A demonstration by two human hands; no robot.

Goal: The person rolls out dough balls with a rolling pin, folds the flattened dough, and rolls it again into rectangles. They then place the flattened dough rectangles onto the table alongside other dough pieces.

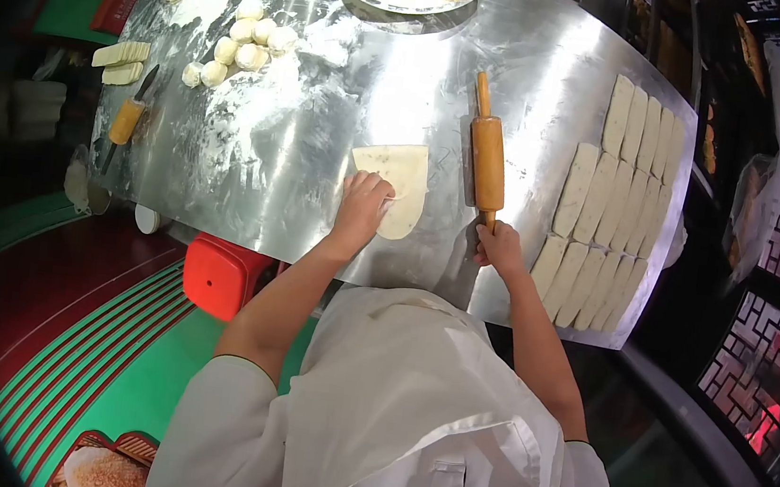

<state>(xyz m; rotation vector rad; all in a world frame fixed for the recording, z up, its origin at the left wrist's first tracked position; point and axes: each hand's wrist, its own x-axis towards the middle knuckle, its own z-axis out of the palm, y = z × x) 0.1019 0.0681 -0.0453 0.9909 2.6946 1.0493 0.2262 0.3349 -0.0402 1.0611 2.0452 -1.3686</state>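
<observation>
A flat, rolled-out sheet of dough (409, 174) lies on the metal table, rounded at its near end and straight across the far edge. My left hand (364, 210) rests on its left side, fingers curled over the dough and partly hiding it. To the right, my right hand (501, 248) grips the near handle of a wooden rolling pin (488, 163), which points away from me beside the dough. Rows of long folded dough strips (594, 200) cover the table's right end, a short way from my right hand.
Round dough balls (251, 58) sit on floury metal (306, 140) at the far left. A second roller (125, 121) lies near the left edge, by stacked pale slabs (123, 73). A large plate (406, 0) stands at the back. A red stool (220, 275) is below the front edge.
</observation>
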